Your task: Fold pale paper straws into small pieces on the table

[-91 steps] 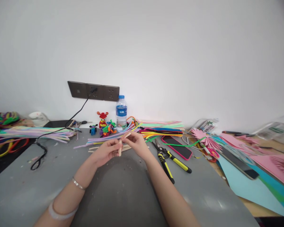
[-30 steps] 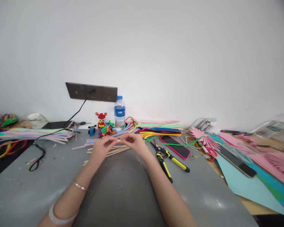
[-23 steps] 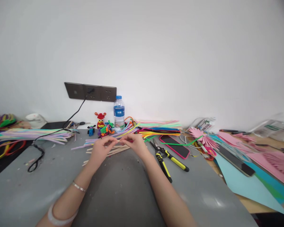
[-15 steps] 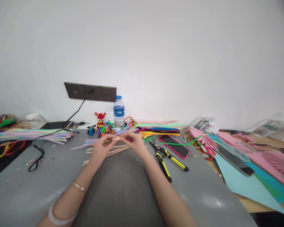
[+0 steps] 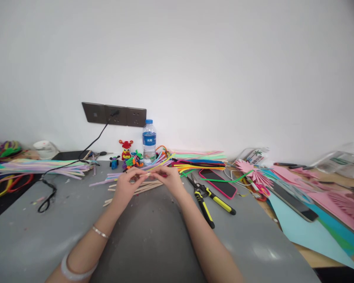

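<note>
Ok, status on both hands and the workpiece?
Left hand and right hand pinching a small pale piece between fingertips. Pruners lie right of the hands. Nothing visibly blocking.

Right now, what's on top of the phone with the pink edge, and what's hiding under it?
A thin green strip lies across the phone. I can't see what's underneath, because the phone covers it.

Both hands (image 5: 149, 179) pinch a small pale piece (image 5: 148, 174).
</note>
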`<state>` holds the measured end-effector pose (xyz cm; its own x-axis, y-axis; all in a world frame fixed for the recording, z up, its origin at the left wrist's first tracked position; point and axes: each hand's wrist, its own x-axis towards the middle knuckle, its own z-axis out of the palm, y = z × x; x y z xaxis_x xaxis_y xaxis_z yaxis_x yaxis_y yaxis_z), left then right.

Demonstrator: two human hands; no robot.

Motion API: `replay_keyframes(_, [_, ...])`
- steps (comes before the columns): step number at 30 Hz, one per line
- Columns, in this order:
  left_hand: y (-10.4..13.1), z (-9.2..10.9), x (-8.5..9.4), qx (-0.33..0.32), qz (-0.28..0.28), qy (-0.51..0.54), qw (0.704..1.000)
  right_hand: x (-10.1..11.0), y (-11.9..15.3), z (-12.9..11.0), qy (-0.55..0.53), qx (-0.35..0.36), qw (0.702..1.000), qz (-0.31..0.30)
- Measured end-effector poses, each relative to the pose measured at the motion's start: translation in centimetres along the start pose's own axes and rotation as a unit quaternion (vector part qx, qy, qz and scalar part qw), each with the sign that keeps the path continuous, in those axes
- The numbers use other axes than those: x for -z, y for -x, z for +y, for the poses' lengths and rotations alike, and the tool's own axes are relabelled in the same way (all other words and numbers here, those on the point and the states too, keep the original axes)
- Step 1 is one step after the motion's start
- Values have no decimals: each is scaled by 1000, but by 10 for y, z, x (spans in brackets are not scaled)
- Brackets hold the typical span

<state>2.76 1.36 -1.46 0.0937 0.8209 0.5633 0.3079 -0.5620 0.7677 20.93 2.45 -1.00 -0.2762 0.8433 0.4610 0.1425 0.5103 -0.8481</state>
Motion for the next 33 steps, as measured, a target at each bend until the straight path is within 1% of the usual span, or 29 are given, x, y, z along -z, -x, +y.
replay_keyframes(6, [1, 1, 1, 15, 3, -16, 1000, 0, 0, -2, 5, 0, 1000, -17])
replay_keyframes(13, [3, -4, 2, -3, -2, -27, 1000, 1, 0, -6, 7, -17, 999, -32])
replay_keyframes(15, [2, -2, 2, 18, -1, -10, 1000, 0, 1, -5, -17, -27, 999, -30])
replay_keyframes(18, [0, 3, 3, 79, 3, 54, 995, -2, 1, -3, -72, -47, 996, -14])
replay_keyframes(21, [-1, 6, 2, 148, 17, 123, 981, -3, -1, -2, -121, -66, 990, 14])
replay_keyframes(23, [-2, 5, 0, 180, 31, 151, 972, -3, -1, -3, -139, -72, 987, 23])
replay_keyframes(27, [-1, 3, -3, 210, 55, 182, 959, -4, -1, -4, -124, -72, 989, 22])
replay_keyframes(33, [-3, 5, -3, 232, 52, 194, 952, -8, 1, 2, -77, -63, 995, 21])
